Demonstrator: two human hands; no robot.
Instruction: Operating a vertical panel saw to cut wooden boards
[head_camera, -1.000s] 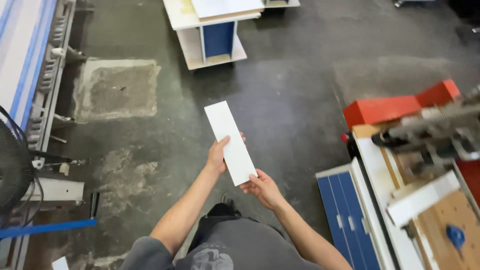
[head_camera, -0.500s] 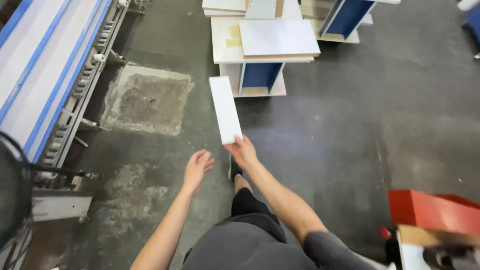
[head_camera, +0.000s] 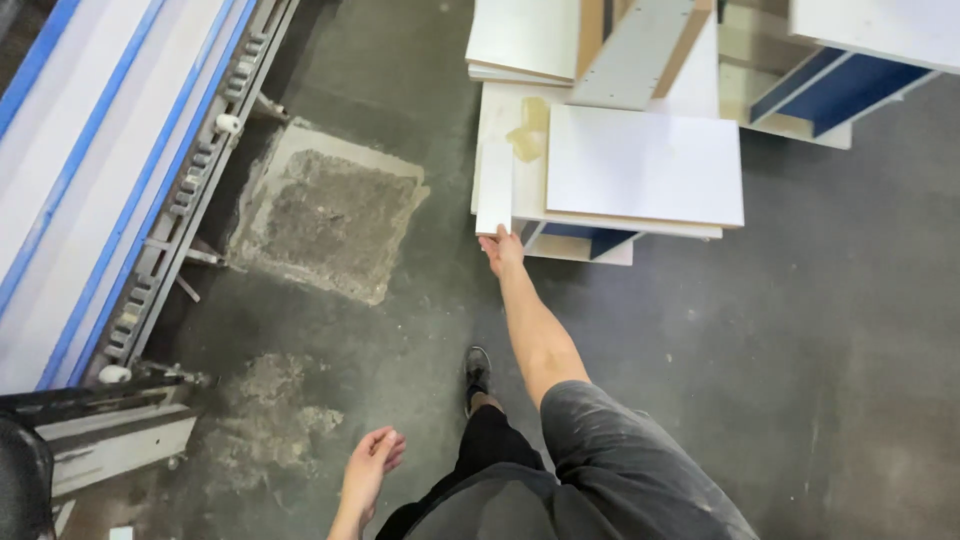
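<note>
- White narrow panel (head_camera: 495, 187) lies on the left edge of the panel stack (head_camera: 640, 165); right hand (head_camera: 503, 250) pinches its near end — apparently thumb on top.
- Left hand (head_camera: 370, 463) hangs free, fingers loosely curled.
- Best kept flat and square to the stack's edge — overhang risks tipping.

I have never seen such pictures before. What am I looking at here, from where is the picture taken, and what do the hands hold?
The picture comes from a camera worn on a person's head, looking down at their own arms and legs in a workshop. The right hand reaches forward and has its grip on a narrow white panel, which lies on a stack of white boards on the floor. The left hand hangs free and open, holding nothing. On the left runs a long machine bed with blue rails. The concrete floor is dark, with a rough patched square.
</note>
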